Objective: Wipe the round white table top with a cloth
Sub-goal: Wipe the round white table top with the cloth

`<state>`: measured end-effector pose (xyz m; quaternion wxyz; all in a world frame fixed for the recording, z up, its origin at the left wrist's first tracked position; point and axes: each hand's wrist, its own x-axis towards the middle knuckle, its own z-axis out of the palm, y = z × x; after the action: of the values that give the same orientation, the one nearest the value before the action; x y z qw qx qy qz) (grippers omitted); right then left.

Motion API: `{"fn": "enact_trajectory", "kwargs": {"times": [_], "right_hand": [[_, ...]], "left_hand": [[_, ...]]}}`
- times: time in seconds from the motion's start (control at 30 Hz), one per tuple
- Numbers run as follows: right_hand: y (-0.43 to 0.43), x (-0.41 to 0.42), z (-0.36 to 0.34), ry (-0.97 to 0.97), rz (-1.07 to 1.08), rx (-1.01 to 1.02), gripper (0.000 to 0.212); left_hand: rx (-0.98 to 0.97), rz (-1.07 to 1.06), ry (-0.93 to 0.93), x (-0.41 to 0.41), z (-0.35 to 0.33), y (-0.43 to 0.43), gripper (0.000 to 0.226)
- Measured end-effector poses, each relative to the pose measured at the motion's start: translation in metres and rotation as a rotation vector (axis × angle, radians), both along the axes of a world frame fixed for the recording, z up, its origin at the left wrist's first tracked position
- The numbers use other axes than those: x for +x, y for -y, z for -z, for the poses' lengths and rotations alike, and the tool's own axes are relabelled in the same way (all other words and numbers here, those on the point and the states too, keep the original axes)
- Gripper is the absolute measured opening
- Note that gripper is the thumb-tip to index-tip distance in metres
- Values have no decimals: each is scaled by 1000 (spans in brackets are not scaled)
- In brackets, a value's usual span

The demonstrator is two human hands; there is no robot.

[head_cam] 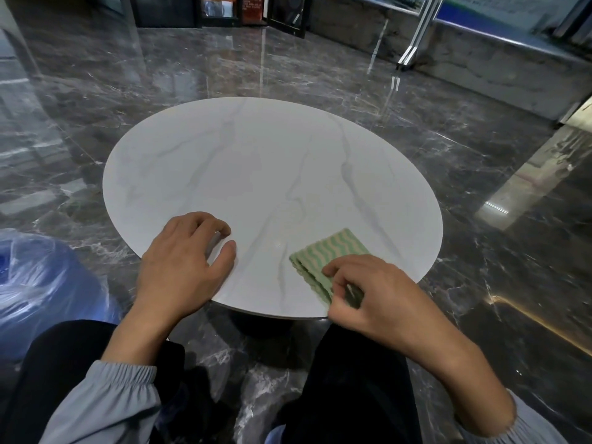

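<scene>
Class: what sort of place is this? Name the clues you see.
Probably a lobby or showroom, not a home: polished marble floor, large wall board, low round table.

I see a smooth white tabletop [256,174], stone-look with grey veins, faintly shiny. The cloth [333,248] is a matt, wavy-ribbed weave. The dark marble floor [480,155] is mirror-glossy; the blue plastic bag [41,277] crinkly, shiny.

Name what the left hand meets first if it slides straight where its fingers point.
Likely nothing: the left hand faces bare table top; the cloth lies off to its right.
</scene>
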<state>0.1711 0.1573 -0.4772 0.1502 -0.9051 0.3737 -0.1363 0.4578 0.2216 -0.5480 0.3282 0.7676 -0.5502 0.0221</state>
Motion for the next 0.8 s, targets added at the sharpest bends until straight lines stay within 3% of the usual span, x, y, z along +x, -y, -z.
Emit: {"fn": "enact_trajectory", "kwargs": {"times": [0.17,0.33,0.43,0.5,0.8], "right_hand": [[-1,-6,9,-67,-66,-87,16],[10,2,14,95,27,-77,35],[13,9,27,-185,55,37,62],[15,10,34,-314,52,82,68],[88,3,34,-347,199,98,67]], "left_hand": [[-5,10,16,2,2,2,30],[-12,5,16,1,2,1,28],[-5,7,19,1,2,1,29],[-13,6,24,1,1,0,28],[9,2,18,1,-1,-1,27]]}}
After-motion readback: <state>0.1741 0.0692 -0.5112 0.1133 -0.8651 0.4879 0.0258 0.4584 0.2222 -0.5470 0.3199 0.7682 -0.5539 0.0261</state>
